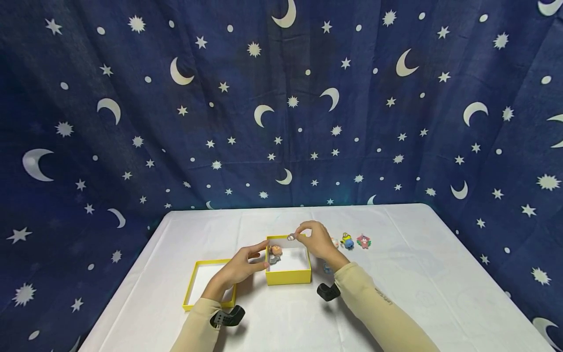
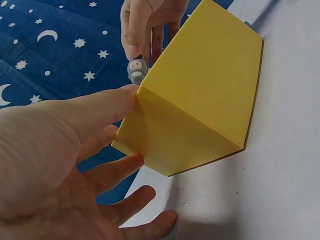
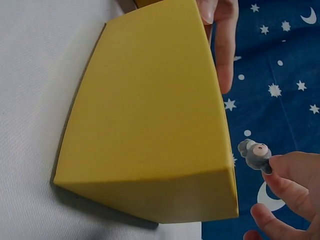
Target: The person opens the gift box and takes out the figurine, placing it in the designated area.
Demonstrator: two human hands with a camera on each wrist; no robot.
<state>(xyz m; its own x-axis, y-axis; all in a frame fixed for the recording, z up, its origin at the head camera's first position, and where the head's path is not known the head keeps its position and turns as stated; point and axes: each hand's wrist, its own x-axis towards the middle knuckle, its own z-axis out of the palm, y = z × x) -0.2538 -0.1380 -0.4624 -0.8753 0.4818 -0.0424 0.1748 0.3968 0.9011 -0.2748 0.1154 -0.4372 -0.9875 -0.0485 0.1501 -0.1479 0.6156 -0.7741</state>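
Observation:
My right hand [image 1: 317, 240] pinches a small grey figurine [image 3: 257, 154] with a pale face between thumb and fingertips, above the far part of a yellow box [image 1: 288, 277]. The box stands uncovered, with a white inside. A brown-haired figurine [image 1: 275, 250] and a grey figurine [image 1: 274, 260] lie at its left side. My left hand [image 1: 239, 266] touches the box's left side, its fingers spread and fairly straight. The left wrist view shows the thumb at the upper corner and fingertips against the wall.
A yellow-rimmed lid [image 1: 189, 293] lies inside up, partly behind my left forearm. Right of the box are a yellow-and-blue figurine [image 1: 347, 241], a pink figurine [image 1: 363, 241], and a blue figurine [image 1: 327, 268] partly covered by my right arm. Another [image 1: 335, 242] is mostly hidden.

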